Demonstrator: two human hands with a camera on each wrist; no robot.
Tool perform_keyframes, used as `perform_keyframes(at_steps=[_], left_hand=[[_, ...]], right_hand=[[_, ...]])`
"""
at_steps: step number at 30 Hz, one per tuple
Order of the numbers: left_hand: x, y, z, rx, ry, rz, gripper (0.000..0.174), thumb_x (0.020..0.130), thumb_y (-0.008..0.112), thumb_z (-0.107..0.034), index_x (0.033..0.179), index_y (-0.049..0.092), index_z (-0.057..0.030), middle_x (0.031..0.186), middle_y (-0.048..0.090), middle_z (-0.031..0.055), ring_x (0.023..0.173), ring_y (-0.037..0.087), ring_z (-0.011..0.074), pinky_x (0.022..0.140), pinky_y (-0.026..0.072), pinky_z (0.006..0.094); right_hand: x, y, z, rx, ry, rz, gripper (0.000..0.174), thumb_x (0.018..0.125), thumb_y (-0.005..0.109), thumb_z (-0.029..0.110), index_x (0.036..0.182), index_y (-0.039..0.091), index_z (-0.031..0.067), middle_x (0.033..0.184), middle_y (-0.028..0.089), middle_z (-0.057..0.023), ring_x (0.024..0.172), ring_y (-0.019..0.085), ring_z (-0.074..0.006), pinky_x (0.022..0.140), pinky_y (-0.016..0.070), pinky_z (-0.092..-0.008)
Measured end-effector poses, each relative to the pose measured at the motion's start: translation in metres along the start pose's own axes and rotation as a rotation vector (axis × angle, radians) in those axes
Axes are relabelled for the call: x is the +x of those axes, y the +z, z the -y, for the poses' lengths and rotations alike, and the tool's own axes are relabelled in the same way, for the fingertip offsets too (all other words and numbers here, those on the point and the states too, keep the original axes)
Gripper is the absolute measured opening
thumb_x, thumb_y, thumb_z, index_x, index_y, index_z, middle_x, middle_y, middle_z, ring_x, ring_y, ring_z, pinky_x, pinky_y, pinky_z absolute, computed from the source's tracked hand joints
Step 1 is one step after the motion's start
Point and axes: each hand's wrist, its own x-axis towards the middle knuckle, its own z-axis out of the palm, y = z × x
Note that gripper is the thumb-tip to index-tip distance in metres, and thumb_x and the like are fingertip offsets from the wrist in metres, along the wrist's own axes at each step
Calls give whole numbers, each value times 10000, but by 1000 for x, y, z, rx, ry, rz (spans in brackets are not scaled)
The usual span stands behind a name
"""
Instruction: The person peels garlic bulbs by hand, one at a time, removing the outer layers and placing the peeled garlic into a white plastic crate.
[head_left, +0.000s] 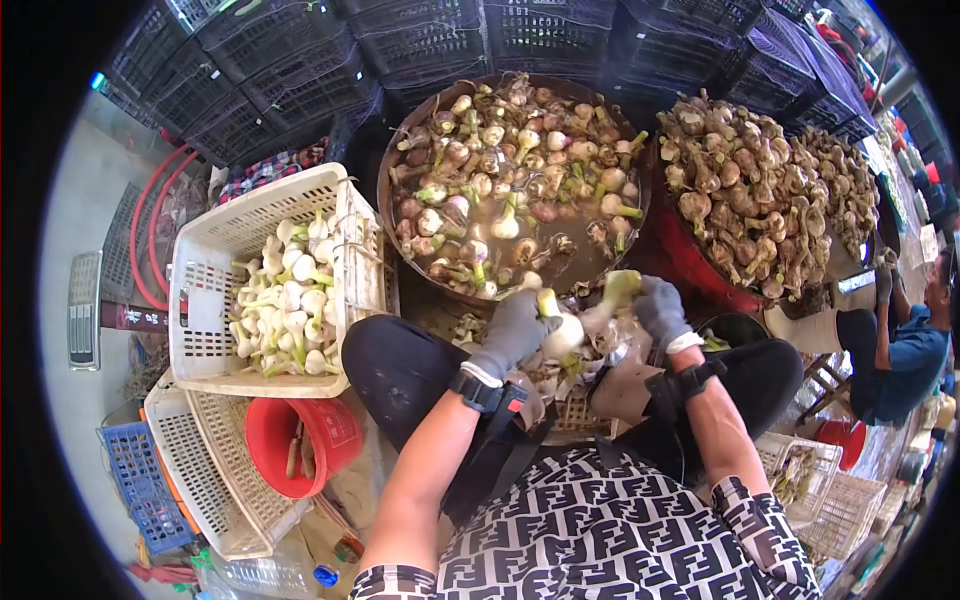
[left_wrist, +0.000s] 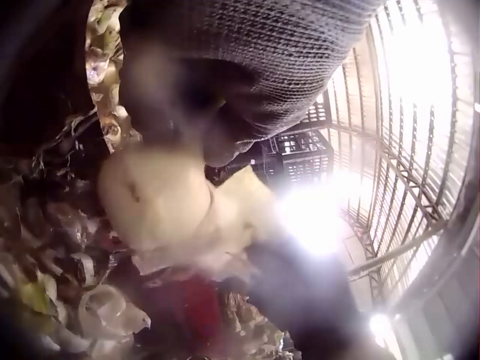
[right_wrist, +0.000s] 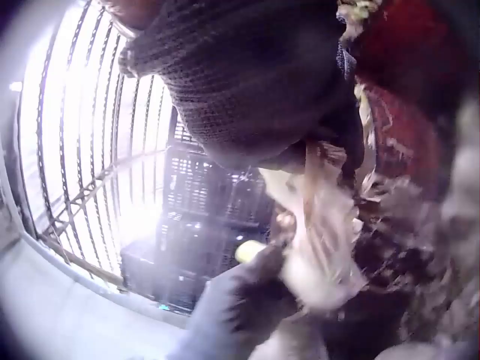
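Note:
In the head view the gloved left hand (head_left: 516, 328) grips a pale peeled garlic bulb (head_left: 563, 336) with a short green stem, held above the lap. Just to its right, the gloved right hand (head_left: 660, 312) pinches loose outer skin (head_left: 608, 312) near a cut stem (head_left: 622, 286). The left wrist view shows the bulb (left_wrist: 154, 196) large and blurred below the grey glove (left_wrist: 262, 67). Pale skin (right_wrist: 322, 240) hangs under the right glove (right_wrist: 247, 82) in the right wrist view, with the left glove (right_wrist: 240, 300) close beside it.
A white crate (head_left: 185, 345) of peeled bulbs stands at the left, a red bucket (head_left: 340, 440) below it. A round tub (head_left: 385, 190) of bulbs in muddy water is ahead, unpeeled garlic (head_left: 740, 190) heaped to its right. Black crates (head_left: 540, 30) line the back. Another person (head_left: 905, 345) sits far right.

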Motion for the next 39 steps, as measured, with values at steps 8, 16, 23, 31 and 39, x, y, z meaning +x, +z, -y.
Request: perform_keyframes(at_steps=[8, 16, 23, 31, 39], left_hand=[[-13, -29, -16, -862, 443, 248, 270, 714, 642, -35, 973, 568, -10, 986, 578, 48, 927, 530, 130, 844, 405, 254], [-8, -27, -3, -692, 272, -134, 245, 698, 608, 43, 935, 574, -11, 964, 574, 38, 885, 535, 112, 803, 427, 239], [-26, -1, -33, -17, 621, -293, 263, 649, 621, 44, 894, 569, -36, 924, 570, 46, 888, 542, 147, 786, 424, 242], [-12, -14, -27, -363, 281, -190, 382, 749, 634, -126, 1073, 475, -2, 1009, 518, 50, 905, 469, 58, 740, 406, 200], [-3, -24, -11, -719, -79, -160, 112, 801, 580, -131, 866, 592, -41, 674, 545, -13, 544, 486, 36, 461, 406, 167]], right_hand=[[3, 22, -56, -336, 157, 436, 251, 677, 547, 237, 872, 619, 98, 902, 601, -147, 898, 553, -309, 753, 441, -378], [-11, -20, 30, -21, -23, 282, 530, 707, 609, 273, 1186, 413, 161, 1042, 560, -144, 953, 545, -291, 792, 439, -347], [-23, 6, 67, 1280, 147, 425, 445, 760, 603, 140, 1163, 437, 54, 1073, 544, -97, 951, 542, -202, 764, 454, -286], [-23, -14, 57, 1352, -68, 440, 521, 705, 614, 17, 1188, 416, 12, 1088, 524, -40, 1000, 490, -134, 876, 385, -259], [-14, -63, 36, 1079, 5, 477, 474, 660, 634, 18, 1111, 488, 4, 1014, 549, -44, 911, 510, -119, 819, 407, -245]])
